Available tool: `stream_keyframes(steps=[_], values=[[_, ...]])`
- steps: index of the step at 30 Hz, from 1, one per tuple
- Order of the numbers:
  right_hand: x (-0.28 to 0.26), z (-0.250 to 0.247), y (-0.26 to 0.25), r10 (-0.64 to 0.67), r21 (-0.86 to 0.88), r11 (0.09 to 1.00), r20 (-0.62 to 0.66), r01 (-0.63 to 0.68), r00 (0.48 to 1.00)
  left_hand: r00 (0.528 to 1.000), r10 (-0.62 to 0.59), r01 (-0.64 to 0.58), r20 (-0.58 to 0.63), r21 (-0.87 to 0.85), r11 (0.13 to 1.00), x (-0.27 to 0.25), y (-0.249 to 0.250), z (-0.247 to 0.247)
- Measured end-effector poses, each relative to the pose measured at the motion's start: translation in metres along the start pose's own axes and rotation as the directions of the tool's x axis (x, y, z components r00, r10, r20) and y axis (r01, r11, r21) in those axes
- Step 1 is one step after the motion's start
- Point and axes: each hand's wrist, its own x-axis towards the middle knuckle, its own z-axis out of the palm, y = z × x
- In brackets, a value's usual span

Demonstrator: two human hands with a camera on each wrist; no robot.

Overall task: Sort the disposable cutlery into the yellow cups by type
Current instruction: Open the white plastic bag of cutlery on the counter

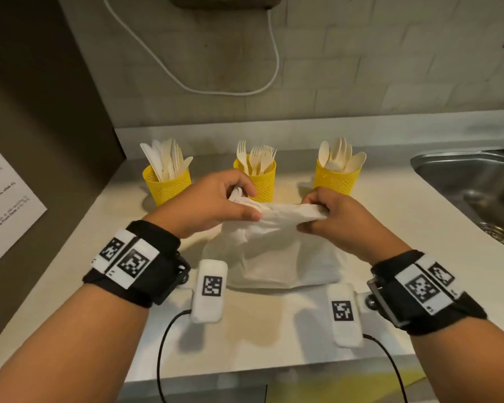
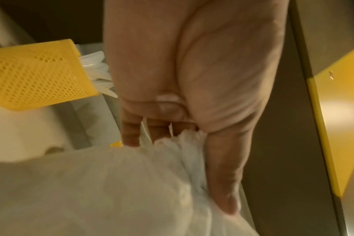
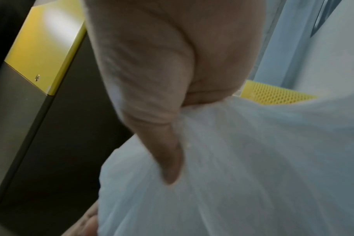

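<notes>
From the head view, both forearms reach forward over the pale counter point(image 1: 376, 205), each wrist wrapped in a black strap carrying square-patterned markers. The left hand point(image 1: 213, 203) curls its fingers and thumb round the bunched top of a white plastic bag point(image 1: 274, 251). The right hand point(image 1: 341, 219) pinches the same gathered edge further right, so the plastic is stretched between them while the bag's body rests on the counter below. Behind the hands stand three yellow cups in a row: the left cup point(image 1: 168, 184) holds knives point(image 1: 166, 158), the middle cup point(image 1: 264, 181) holds forks point(image 1: 255, 157), and the right cup point(image 1: 336, 178) holds spoons point(image 1: 339, 158). The left hand hides part of the middle cup. The pieces overlap too much to count. A steel sink point(image 1: 472, 181) is cut off at the right edge, and a printed sheet point(image 1: 3, 205) at the left is too blurred to read.

In the left wrist view, the left hand point(image 2: 184, 89) is seen from the palm side, thumb pressed along crumpled plastic and fingers folded into it. One cup point(image 2: 36, 75) with white cutlery tips shows at the left, blurred.

In the right wrist view, the right hand point(image 3: 152, 76) has its thumb laid on the bag point(image 3: 253, 167), its fingers buried in the folds. A sliver of one yellow cup point(image 3: 273, 94) peeks above the plastic.
</notes>
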Motion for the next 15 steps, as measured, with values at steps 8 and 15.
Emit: stream_keyframes(steps=[8,15], values=[[0.000,0.006,-0.027,-0.100,0.152,0.982,-0.057,0.108,0.993,0.985,0.129,-0.157,-0.117,-0.273,0.949,0.001,0.016,0.024],[-0.002,-0.019,-0.008,0.064,0.418,0.908,-0.156,0.008,0.986,0.886,0.117,-0.085,-0.448,0.092,0.992,-0.005,0.008,-0.007]])
